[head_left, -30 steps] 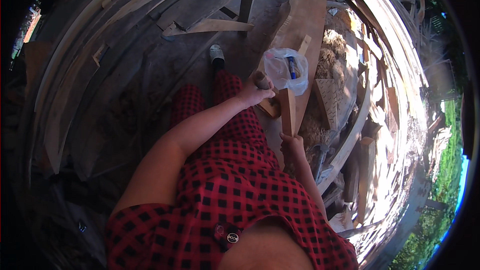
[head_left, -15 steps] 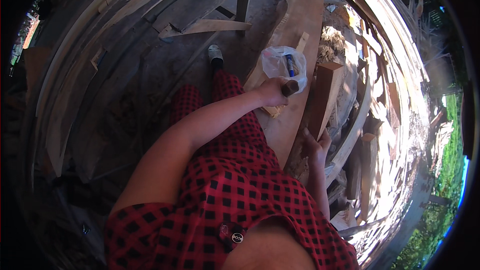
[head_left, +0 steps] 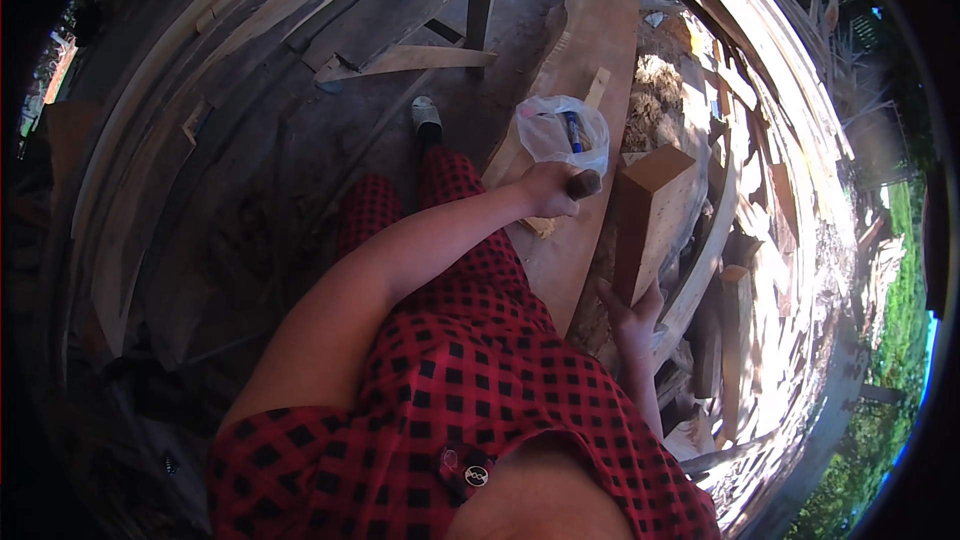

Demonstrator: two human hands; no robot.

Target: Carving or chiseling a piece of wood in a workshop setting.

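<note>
My left hand [head_left: 550, 188] is closed around a brown wooden handle [head_left: 584, 183]; the rest of that tool is hidden by the hand. Just beyond it, a clear plastic bag [head_left: 540, 140] with a blue pen [head_left: 573, 130] in it rests on a long plank [head_left: 575, 250]. At the plank's right side, my right hand [head_left: 632, 318] grips the near end of a squared wood block [head_left: 648, 215]. The block is tilted, its far end face turned up toward me.
A rough log [head_left: 655, 90] lies right of the plank, with a heap of wood offcuts [head_left: 770, 270] beyond it. Long boards [head_left: 150, 180] line the left. A curved wood strip [head_left: 420, 60] lies on the floor ahead, past my shoe [head_left: 426, 112].
The wood block has been tipped, so its far end stands higher and looks bigger. My right hand has slid slightly nearer to me. My left hand has hardly moved.
</note>
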